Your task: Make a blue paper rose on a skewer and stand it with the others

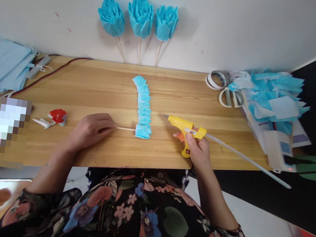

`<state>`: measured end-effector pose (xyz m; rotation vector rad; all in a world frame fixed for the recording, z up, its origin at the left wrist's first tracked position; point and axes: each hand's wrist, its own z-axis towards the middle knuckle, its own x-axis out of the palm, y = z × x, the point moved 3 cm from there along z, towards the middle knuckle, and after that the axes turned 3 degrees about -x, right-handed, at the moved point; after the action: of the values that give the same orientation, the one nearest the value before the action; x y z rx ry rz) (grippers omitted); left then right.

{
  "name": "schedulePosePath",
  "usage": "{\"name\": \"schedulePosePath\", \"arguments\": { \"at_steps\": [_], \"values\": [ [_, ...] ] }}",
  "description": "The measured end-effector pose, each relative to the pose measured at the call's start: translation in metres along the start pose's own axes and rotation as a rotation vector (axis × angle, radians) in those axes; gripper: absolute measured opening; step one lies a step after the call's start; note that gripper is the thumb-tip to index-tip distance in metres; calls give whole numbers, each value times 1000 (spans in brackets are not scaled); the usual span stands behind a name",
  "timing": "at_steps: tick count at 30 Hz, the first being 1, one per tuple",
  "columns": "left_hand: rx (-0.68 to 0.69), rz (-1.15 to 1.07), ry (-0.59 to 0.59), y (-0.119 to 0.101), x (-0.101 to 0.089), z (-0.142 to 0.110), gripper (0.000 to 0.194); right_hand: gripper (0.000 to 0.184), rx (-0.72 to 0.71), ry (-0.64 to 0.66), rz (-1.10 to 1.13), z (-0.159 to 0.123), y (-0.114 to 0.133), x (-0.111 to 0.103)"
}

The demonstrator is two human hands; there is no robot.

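Observation:
My left hand rests at the table's front, its fingers closed on a thin wooden stick. The stick's right end meets the near end of a pleated strip of blue fabric, which runs away from me across the wood in overlapping folds. In my right hand is a yellow hot glue gun, gripped by its handle with fingers at the orange trigger. Its metal nozzle points left toward the strip, apart from it. A long clear glue stick sticks out of the gun's back.
Three blue fabric flowers on sticks lean against the wall. Face masks are stacked at the left, near a red wrapper. Tape rolls, scissors, blue fabric pieces and a white power strip lie at the right.

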<state>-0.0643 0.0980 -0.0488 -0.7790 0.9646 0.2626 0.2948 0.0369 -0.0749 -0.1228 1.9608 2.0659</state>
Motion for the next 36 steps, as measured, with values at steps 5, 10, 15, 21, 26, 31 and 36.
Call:
{"name": "schedulePosePath", "arguments": {
  "at_steps": [5, 10, 15, 21, 26, 31, 36],
  "values": [
    [-17, -6, 0, 1, 0, 0, 17, 46, 4, 21, -4, 0, 1, 1],
    [-22, -10, -2, 0, 0, 0, 18, 45, 24, 24, 10, -1, -1, 1],
    [-21, -14, -16, -1, 0, 1, 19, 47, 12, 22, -10, -1, 1, 1],
    [-32, -27, -19, -1, 1, 1, 19, 48, 37, 34, -25, -1, 1, 1],
    [-39, -13, -8, 1, 1, 0, 19, 48, 56, 44, -30, -2, -3, 2],
    [-35, -20, -11, 0, 0, 1, 19, 47, 37, 52, -38, -1, -4, 2],
    [-20, -20, -13, 1, 1, 0, 20, 49, 15, 50, -83, 0, -1, 2]
  ]
}}
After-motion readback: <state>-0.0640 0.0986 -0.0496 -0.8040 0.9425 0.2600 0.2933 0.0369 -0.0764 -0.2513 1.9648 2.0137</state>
